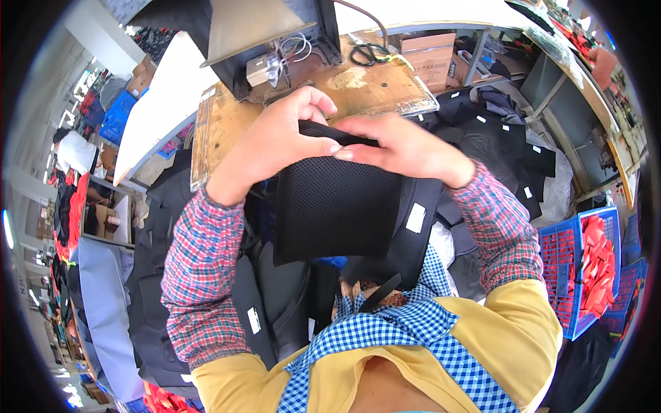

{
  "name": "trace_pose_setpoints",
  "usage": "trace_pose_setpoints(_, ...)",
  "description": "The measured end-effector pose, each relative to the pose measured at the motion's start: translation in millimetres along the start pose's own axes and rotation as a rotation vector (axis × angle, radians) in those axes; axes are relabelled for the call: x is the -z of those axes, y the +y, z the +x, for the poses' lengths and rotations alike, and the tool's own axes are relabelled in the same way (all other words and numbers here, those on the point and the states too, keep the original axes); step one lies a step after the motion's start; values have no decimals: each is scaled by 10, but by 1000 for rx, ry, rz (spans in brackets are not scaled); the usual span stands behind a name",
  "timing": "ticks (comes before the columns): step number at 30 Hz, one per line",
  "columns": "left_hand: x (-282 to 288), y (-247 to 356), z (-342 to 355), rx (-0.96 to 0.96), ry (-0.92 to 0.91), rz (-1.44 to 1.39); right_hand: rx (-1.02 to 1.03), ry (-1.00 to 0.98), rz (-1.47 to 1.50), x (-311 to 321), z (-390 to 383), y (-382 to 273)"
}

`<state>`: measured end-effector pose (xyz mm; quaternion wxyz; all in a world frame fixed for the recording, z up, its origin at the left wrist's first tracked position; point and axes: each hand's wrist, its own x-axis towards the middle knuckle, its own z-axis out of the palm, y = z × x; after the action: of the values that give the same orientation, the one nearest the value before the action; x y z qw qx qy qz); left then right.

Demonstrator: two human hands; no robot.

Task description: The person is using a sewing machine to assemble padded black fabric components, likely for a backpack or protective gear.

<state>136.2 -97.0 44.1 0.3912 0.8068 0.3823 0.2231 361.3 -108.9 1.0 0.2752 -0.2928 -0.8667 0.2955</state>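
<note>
A black mesh fabric piece [337, 206] hangs in front of me, held up by its top edge. My left hand [275, 141] is closed on that edge, with the thumb in front and the fingers curled behind. Gripping the same edge from the other side, my right hand [403, 148] has its thumb close to the left thumb. The top of the piece looks folded over between the hands. Below it, a dark fabric piece with a white label [416, 217] lies over my lap.
Beyond my hands is a worn wooden board [227, 127] under a dark machine housing [275, 38] with loose wires. Black-handled scissors [370, 54] lie at its back. Dark labelled pieces [492, 131] are heaped on the right, near a blue crate [558, 265] of red pieces.
</note>
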Motion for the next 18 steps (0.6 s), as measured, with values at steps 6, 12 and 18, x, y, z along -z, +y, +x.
trace_pose_setpoints(6, -361, -248, -97, 69, 193, -442, -40, 259, 128, 171, 141, 412)
trace_pose_setpoints(12, -830, -515, 21, -75, 433, -348, -40, 250, -185, 516, 534, 770)
trace_pose_setpoints(18, -914, -835, 319, -89, 556, -202, -9, 215, -360, 629, 1024, 1038)
